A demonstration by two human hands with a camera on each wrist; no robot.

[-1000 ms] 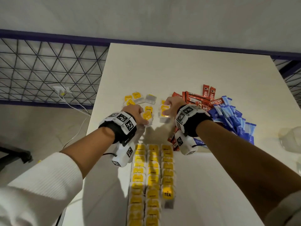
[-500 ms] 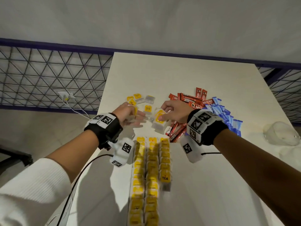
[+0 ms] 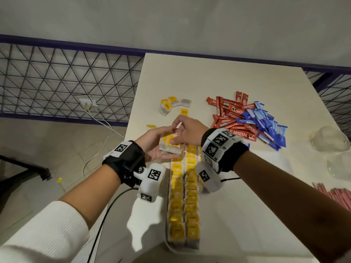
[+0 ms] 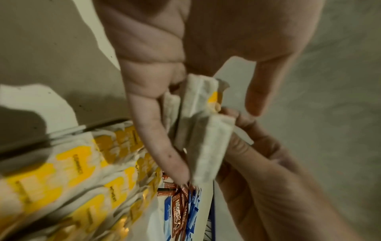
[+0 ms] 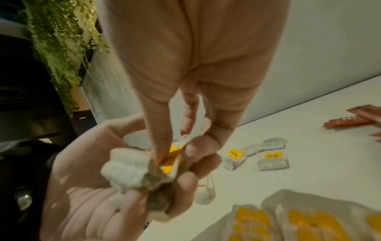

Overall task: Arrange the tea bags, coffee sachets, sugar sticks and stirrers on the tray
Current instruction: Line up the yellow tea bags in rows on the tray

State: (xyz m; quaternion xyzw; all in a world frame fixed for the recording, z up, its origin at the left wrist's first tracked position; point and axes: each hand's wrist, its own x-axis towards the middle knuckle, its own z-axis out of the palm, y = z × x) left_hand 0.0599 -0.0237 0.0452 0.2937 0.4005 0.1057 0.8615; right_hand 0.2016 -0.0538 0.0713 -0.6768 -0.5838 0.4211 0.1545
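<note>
Left hand (image 3: 152, 144): palm up above the far end of the tray, fingers curled under a small bunch of white paper tea bags with yellow tags (image 3: 170, 148); the wrist view shows the bunch (image 4: 203, 130) lying between thumb and fingers.

Right hand (image 3: 187, 132): reaches into that bunch from above, thumb and forefinger pinching a yellow tag on it (image 5: 172, 156); the other fingers hang loosely.

Long clear plastic tray (image 3: 168, 243): directly beneath both hands, running toward the person, filled with rows of yellow-tagged tea bags (image 3: 184, 204) standing on edge.

Loose tea bags (image 3: 175, 105): a few scattered on the pale table top (image 3: 228, 78), beyond the tray's far end.

Red coffee sachets (image 3: 230, 115): heaped right of the loose tea bags, beyond and right of the tray.

Blue-and-white sugar sticks (image 3: 266, 124): overlapping the right side of the red heap.

Pink paper sticks (image 3: 334, 196): at the table's right edge, well right of the tray; kind cannot be told.

Clear plastic lids (image 3: 328, 138): right of the sugar sticks.
</note>
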